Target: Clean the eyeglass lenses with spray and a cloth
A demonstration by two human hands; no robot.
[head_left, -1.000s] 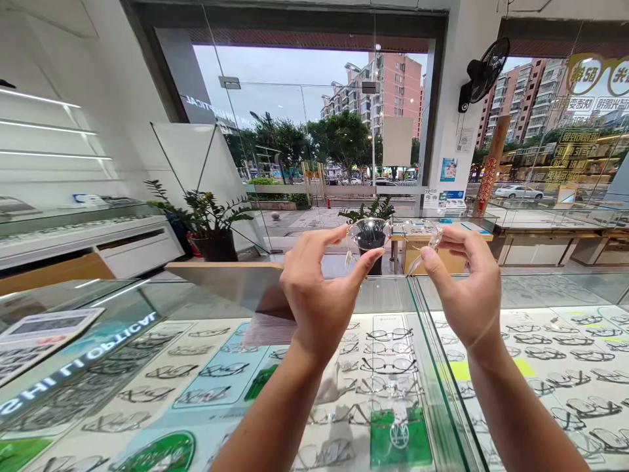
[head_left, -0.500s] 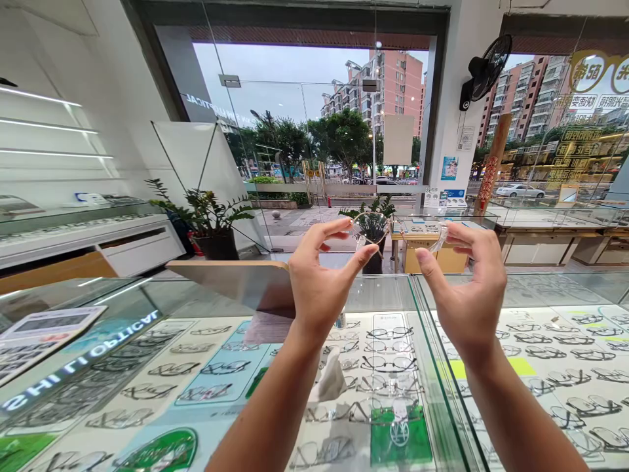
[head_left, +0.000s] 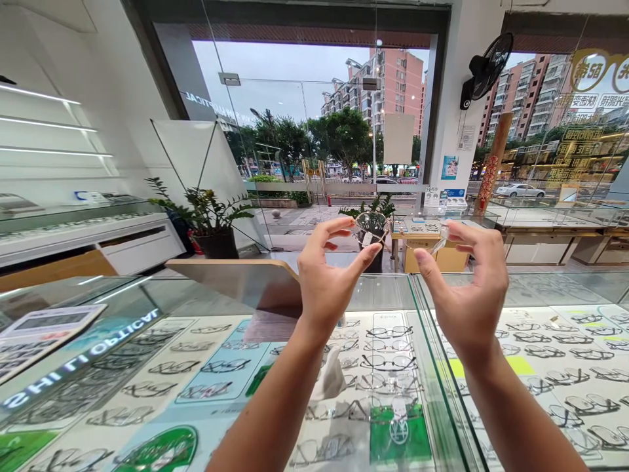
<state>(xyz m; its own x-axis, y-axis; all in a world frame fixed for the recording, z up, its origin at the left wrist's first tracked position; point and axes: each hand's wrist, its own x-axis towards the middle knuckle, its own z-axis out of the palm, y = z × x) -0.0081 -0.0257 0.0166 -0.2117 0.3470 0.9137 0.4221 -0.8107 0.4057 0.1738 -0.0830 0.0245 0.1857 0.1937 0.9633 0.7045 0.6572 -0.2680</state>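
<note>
- The left hand (head_left: 327,282), at the centre of the frame, pinches the left end of the glasses (head_left: 400,231) between thumb and forefinger; the other fingers curl loosely behind.
- The glasses sit just above centre, held up in the air over the glass counter (head_left: 383,295) and in line with a potted plant (head_left: 372,229) beyond it.
- The right hand (head_left: 472,282), right of centre, pinches the right end of the frame the same way, thumb below and forefinger on top.
- Handling, as a judgement: the glasses look very light, thin and fairly stiff, yet easy to bend or snap at the hinges. The lenses would smudge and scratch, so the outer ends of the frame near the hinges, where both hands already grip, seem the safest hold. A light pinch should do; squeezing or twisting the two ends against each other could warp the frame.
- Looks: the frame is clear or nearly colourless, with rounded lenses that let the plant show through. A small pale tag seems to hang near the left lens, though it is too small to be sure. Whether the temples are folded cannot be told.
- Below, rows of other frames (head_left: 388,360) lie under the counter glass.
</note>
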